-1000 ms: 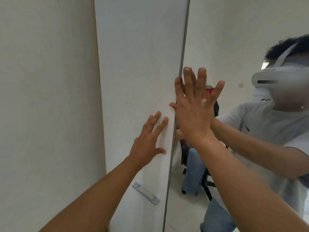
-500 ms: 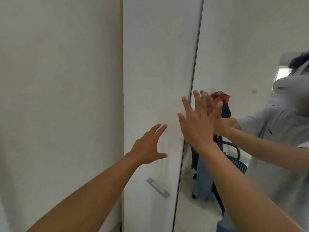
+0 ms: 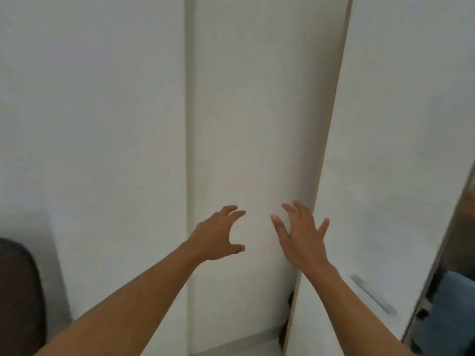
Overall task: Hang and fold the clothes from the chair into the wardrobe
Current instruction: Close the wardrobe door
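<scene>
Left hand: the left hand [image 3: 221,236] is reaching forward at mid-height, left of centre. Its fingers are curving loosely, the thumb is standing apart below them, and nothing is lying between them.
Right hand: the right hand [image 3: 302,236] is reaching forward just right of the left hand. Its fingers are spreading straight and apart, gripping nothing. Whether the fingertips are touching the white surface beyond cannot be told.
Hand spacing: the two hands are sitting near each other at the same height, with a gap of bare panel showing between them.
Wardrobe door: the wardrobe door [image 3: 390,150] is filling the right part of the view as a tall white panel. Its left edge is running behind the right hand, and a dark gap is showing along that edge low down.
Handle: a grey bar handle [image 3: 371,294] is sitting low on the door, right of the right forearm.
Middle panel: a white middle panel [image 3: 257,124] is standing beyond both hands, between the door and the wall [image 3: 90,124] on the left.
Mirror: a narrow strip of mirror [image 3: 460,240] is bordering the door at the far right.
Clothes: blue cloth [image 3: 455,304] is showing only as a reflection in the lower part of the mirror; its shape is blurred.
Lower left: a dark rounded object [image 3: 18,291] is sitting at the near left edge, too cropped to identify.
</scene>
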`<action>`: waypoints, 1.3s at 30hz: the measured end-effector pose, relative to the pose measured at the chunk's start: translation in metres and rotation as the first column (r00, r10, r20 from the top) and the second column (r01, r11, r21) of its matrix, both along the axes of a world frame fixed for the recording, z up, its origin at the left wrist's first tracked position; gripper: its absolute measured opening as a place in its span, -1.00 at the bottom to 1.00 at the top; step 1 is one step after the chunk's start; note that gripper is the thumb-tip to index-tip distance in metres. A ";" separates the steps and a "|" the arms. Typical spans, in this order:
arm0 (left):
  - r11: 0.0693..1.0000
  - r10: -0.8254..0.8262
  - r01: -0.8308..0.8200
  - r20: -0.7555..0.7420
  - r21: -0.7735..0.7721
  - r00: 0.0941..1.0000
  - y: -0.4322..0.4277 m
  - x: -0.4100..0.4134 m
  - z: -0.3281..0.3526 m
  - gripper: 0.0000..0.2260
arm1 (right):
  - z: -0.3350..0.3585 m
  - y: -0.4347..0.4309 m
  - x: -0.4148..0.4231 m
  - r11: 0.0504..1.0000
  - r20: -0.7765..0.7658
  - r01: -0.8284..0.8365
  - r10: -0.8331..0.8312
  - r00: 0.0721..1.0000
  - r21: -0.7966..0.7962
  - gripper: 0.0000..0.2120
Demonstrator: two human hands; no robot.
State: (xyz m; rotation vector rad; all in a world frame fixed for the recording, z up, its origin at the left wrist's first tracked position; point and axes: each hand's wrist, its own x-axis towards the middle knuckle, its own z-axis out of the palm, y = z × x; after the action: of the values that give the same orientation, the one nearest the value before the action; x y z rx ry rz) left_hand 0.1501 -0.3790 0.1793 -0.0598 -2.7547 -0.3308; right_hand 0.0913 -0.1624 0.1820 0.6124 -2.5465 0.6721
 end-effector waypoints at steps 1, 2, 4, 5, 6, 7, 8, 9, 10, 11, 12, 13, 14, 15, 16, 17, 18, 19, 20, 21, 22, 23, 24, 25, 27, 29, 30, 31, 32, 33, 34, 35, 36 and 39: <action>0.998 0.053 -0.053 0.009 0.013 0.999 -0.026 0.026 -0.005 -0.19 | -0.006 -0.028 0.017 0.999 0.018 -0.047 0.047 0.999 -0.004 -0.41; 0.994 0.106 -0.106 0.018 0.025 0.994 -0.051 0.054 -0.010 -0.21 | -0.011 -0.055 0.035 0.995 0.033 -0.098 0.098 0.995 -0.006 -0.41; 0.977 0.208 -0.210 0.042 0.042 0.977 -0.099 0.113 -0.023 -0.22 | -0.021 -0.111 0.076 0.979 0.064 -0.203 0.204 0.977 -0.025 -0.40; 0.965 0.256 -0.258 0.057 0.050 0.965 -0.121 0.144 -0.031 -0.23 | -0.027 -0.137 0.097 0.967 0.080 -0.253 0.255 0.963 -0.043 -0.41; 0.950 0.300 -0.305 0.078 0.063 0.951 -0.141 0.176 -0.040 -0.24 | -0.033 -0.162 0.119 0.953 0.095 -0.299 0.303 0.948 -0.059 -0.41; 0.934 0.341 -0.349 0.104 0.078 0.934 -0.157 0.207 -0.049 -0.24 | -0.041 -0.186 0.141 0.938 0.108 -0.340 0.347 0.932 -0.071 -0.42; 0.916 0.377 -0.389 0.128 0.094 0.918 -0.173 0.238 -0.058 -0.24 | -0.049 -0.208 0.163 0.921 0.121 -0.380 0.388 0.914 -0.086 -0.43; 0.899 0.408 -0.425 0.146 0.110 0.901 -0.185 0.270 -0.068 -0.24 | -0.058 -0.227 0.186 0.904 0.134 -0.417 0.427 0.894 -0.099 -0.43; 0.881 0.436 -0.457 0.161 0.126 0.885 -0.195 0.302 -0.077 -0.24 | -0.068 -0.244 0.209 0.886 0.150 -0.450 0.463 0.874 -0.111 -0.43; 0.861 0.462 -0.487 0.176 0.144 0.869 -0.206 0.331 -0.087 -0.24 | -0.077 -0.261 0.230 0.868 0.168 -0.481 0.496 0.852 -0.122 -0.44; 0.841 0.489 -0.517 0.183 0.158 0.853 -0.218 0.359 -0.095 -0.24 | -0.086 -0.277 0.250 0.852 0.186 -0.508 0.524 0.832 -0.127 -0.45; 0.820 0.520 -0.548 0.188 0.165 0.833 -0.227 0.386 -0.103 -0.24 | -0.095 -0.292 0.268 0.837 0.199 -0.532 0.547 0.813 -0.126 -0.46; 0.797 0.552 -0.581 0.191 0.166 0.812 -0.236 0.410 -0.110 -0.24 | -0.104 -0.305 0.285 0.823 0.212 -0.555 0.568 0.795 -0.121 -0.47; 0.772 0.584 -0.614 0.197 0.164 0.787 -0.245 0.433 -0.117 -0.23 | -0.113 -0.318 0.301 0.808 0.228 -0.578 0.588 0.776 -0.119 -0.47; 0.750 0.611 -0.642 0.204 0.161 0.765 -0.252 0.451 -0.123 -0.23 | -0.120 -0.329 0.313 0.793 0.244 -0.597 0.606 0.757 -0.122 -0.46; 0.721 0.638 -0.673 0.220 0.164 0.738 -0.258 0.471 -0.130 -0.23 | -0.130 -0.340 0.327 0.777 0.266 -0.617 0.625 0.734 -0.122 -0.45; 0.694 0.660 -0.700 0.238 0.169 0.712 -0.264 0.487 -0.138 -0.23 | -0.139 -0.349 0.339 0.761 0.285 -0.637 0.641 0.713 -0.119 -0.45; 0.672 0.673 -0.719 0.259 0.177 0.692 -0.269 0.500 -0.146 -0.23 | -0.148 -0.357 0.349 0.747 0.300 -0.655 0.654 0.695 -0.111 -0.45; 0.648 0.684 -0.739 0.286 0.184 0.671 -0.274 0.513 -0.155 -0.23 | -0.158 -0.367 0.359 0.733 0.318 -0.673 0.664 0.677 -0.099 -0.46; 0.626 0.692 -0.755 0.308 0.195 0.653 -0.278 0.523 -0.165 -0.22 | -0.168 -0.375 0.367 0.718 0.335 -0.691 0.674 0.658 -0.087 -0.46; 0.611 0.694 -0.765 0.328 0.204 0.641 -0.282 0.531 -0.176 -0.22 | -0.177 -0.383 0.373 0.701 0.354 -0.709 0.683 0.638 -0.074 -0.47; 0.598 0.693 -0.772 0.346 0.214 0.633 -0.285 0.537 -0.186 -0.22 | -0.187 -0.390 0.379 0.684 0.372 -0.727 0.691 0.620 -0.060 -0.46; 0.588 0.690 -0.777 0.363 0.224 0.626 -0.287 0.541 -0.196 -0.22 | -0.196 -0.398 0.384 0.670 0.389 -0.741 0.694 0.605 -0.044 -0.46; 0.578 0.687 -0.782 0.377 0.234 0.621 -0.290 0.544 -0.205 -0.22 | -0.205 -0.406 0.387 0.659 0.405 -0.752 0.695 0.594 -0.029 -0.46; 0.551 0.683 -0.796 0.412 0.252 0.603 -0.295 0.546 -0.223 -0.23 | -0.221 -0.420 0.390 0.641 0.436 -0.767 0.692 0.575 -0.006 -0.46; 0.514 0.677 -0.814 0.454 0.272 0.579 -0.302 0.545 -0.242 -0.22 | -0.237 -0.436 0.388 0.624 0.475 -0.781 0.686 0.552 0.006 -0.46; 0.494 0.672 -0.823 0.478 0.281 0.566 -0.307 0.544 -0.252 -0.22 | -0.244 -0.444 0.386 0.615 0.493 -0.789 0.681 0.541 0.017 -0.46; 0.476 0.666 -0.830 0.498 0.290 0.555 -0.312 0.542 -0.262 -0.22 | -0.251 -0.453 0.383 0.605 0.507 -0.795 0.676 0.535 0.032 -0.46; 0.457 0.660 -0.838 0.518 0.297 0.544 -0.317 0.541 -0.271 -0.22 | -0.258 -0.462 0.380 0.597 0.518 -0.801 0.670 0.531 0.049 -0.46; 0.441 0.656 -0.845 0.535 0.301 0.533 -0.323 0.538 -0.280 -0.22 | -0.265 -0.473 0.375 0.589 0.530 -0.806 0.665 0.527 0.062 -0.46; 0.424 0.652 -0.854 0.553 0.300 0.518 -0.330 0.534 -0.288 -0.22 | -0.272 -0.484 0.371 0.579 0.543 -0.812 0.659 0.520 0.074 -0.47; 0.405 0.650 -0.864 0.570 0.300 0.503 -0.337 0.529 -0.296 -0.22 | -0.281 -0.497 0.365 0.568 0.561 -0.819 0.653 0.509 0.083 -0.47; 0.378 0.646 -0.874 0.589 0.305 0.485 -0.344 0.523 -0.304 -0.23 | -0.289 -0.510 0.359 0.553 0.579 -0.828 0.649 0.494 0.088 -0.47; 0.289 0.620 -0.901 0.654 0.323 0.434 -0.362 0.505 -0.328 -0.24 | -0.318 -0.545 0.340 0.504 0.635 -0.858 0.631 0.447 0.103 -0.48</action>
State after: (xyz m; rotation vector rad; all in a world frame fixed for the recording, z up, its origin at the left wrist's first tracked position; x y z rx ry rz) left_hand 0.6548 -0.7410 -0.1485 1.7174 -2.3993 -1.0567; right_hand 0.4313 -0.7076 -0.1356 2.1313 -2.8323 0.6063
